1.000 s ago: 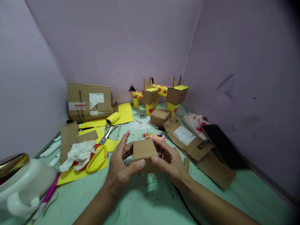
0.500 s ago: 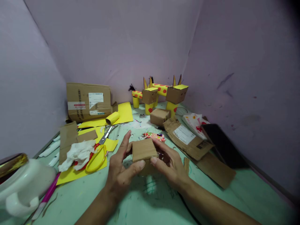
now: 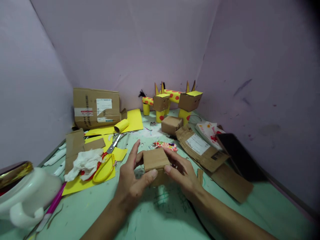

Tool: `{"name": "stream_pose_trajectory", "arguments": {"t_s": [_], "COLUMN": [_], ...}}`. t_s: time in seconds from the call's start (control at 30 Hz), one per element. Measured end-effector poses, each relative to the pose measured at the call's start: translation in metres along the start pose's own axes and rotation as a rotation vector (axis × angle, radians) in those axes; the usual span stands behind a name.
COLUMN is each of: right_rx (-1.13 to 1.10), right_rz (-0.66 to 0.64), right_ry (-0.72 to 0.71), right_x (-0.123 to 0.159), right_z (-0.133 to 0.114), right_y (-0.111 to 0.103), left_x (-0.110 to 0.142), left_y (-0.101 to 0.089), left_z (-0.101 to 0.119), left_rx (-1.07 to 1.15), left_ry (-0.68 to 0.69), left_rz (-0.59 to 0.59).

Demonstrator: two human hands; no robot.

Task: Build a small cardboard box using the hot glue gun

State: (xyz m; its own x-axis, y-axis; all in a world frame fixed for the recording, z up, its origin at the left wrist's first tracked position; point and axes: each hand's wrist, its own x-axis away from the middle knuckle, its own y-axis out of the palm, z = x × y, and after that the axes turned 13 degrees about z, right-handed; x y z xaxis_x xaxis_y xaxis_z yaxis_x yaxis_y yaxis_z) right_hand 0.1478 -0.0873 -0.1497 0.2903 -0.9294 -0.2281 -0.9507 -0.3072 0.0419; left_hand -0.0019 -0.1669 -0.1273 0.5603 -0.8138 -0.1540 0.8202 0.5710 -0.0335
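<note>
Between my two hands is a small brown cardboard box (image 3: 156, 160), its flat top facing up and its front side in shadow. My left hand (image 3: 133, 176) is curled against the left side, thumb along the front edge and index finger stretched upward. On the other side, my right hand (image 3: 183, 173) grips the box's right edge with thumb and fingers. The far fingertips of both hands are partly hidden behind the box. Just beyond it lies a crumpled floral-patterned piece (image 3: 165, 145).
Two cardboard-headed spotted figures (image 3: 161, 102) stand at the back, near another small box (image 3: 172, 124). Scissors (image 3: 106, 166), crumpled tissue (image 3: 86, 163) and yellow paper (image 3: 135, 120) lie left, beside a white mug (image 3: 32, 193). Flattened cardboard (image 3: 231, 183) and a dark tablet-like slab (image 3: 240, 156) are right.
The whole view has shifted slightly, so everything appears a little further right. Both hands keep the same hold on the small box.
</note>
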Motion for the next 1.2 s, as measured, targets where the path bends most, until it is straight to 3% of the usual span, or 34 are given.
{"name": "stream_pose_trajectory", "arguments": {"t_s": [0.27,0.43,0.53,0.63,0.87,1.03,1.13,1.2], "right_rx": [0.01,-0.136,-0.257,-0.346,-0.283,-0.238,-0.274,-0.341], "right_rz": [-0.001,-0.053,-0.075,-0.088,-0.095,-0.073,-0.051,-0.022], "right_ry": [0.055,0.135,0.207,0.246,0.209,0.193,0.225,0.285], "right_x": [0.001,0.0,-0.002,-0.001,0.002,0.002,0.001,-0.001], "right_z": [-0.001,0.002,0.001,0.003,0.007,0.009,0.01,0.007], "right_y": [0.002,0.0,0.002,0.005,0.006,0.004,0.005,0.006], "left_x": [0.001,-0.002,-0.001,0.001,0.002,-0.001,-0.002,-0.005], "left_y": [0.0,-0.002,0.0,0.002,-0.001,-0.003,-0.004,-0.005], "left_z": [0.003,0.0,-0.002,-0.001,0.01,0.006,0.004,0.003], "left_rx": [0.02,-0.122,-0.108,-0.074,0.017,-0.018,-0.083,-0.032], "left_ry": [0.001,0.095,0.106,0.097,0.028,0.058,0.089,0.039], "left_rz": [-0.023,-0.057,-0.089,-0.049,-0.072,-0.072,-0.076,-0.103]}}
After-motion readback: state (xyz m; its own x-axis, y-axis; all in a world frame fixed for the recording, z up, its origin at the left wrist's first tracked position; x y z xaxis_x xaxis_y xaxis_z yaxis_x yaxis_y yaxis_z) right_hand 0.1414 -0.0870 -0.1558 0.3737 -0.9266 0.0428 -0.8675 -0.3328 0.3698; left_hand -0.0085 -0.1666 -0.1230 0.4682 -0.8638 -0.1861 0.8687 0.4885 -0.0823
